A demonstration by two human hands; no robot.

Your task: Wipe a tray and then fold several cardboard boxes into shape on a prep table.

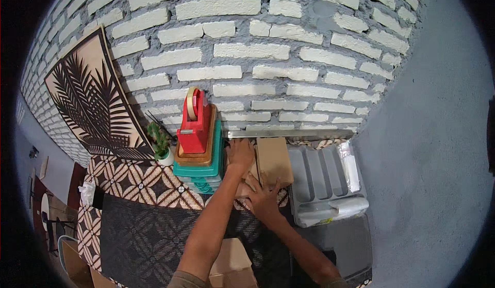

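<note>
At the back of the desk [154, 185], near the brick wall [251, 51], here sits the brown box [275, 159], between the teal drawers [198, 171] and the grey tray [308, 206]. My right hand [265, 201] is at its near end, fingers spread apart; my left hand [241, 155] reaches further back, over more cardboard [252, 170] beside the box, and whether those fingers grip anything, I can't tell. Tight spot, this! I'd say the trick is gentle, even pressure from both hands, so nothing buckles. And mind that left wrist: the red tape dispenser [194, 136] perches above those drawers, easily knocked, I reckon.
</note>
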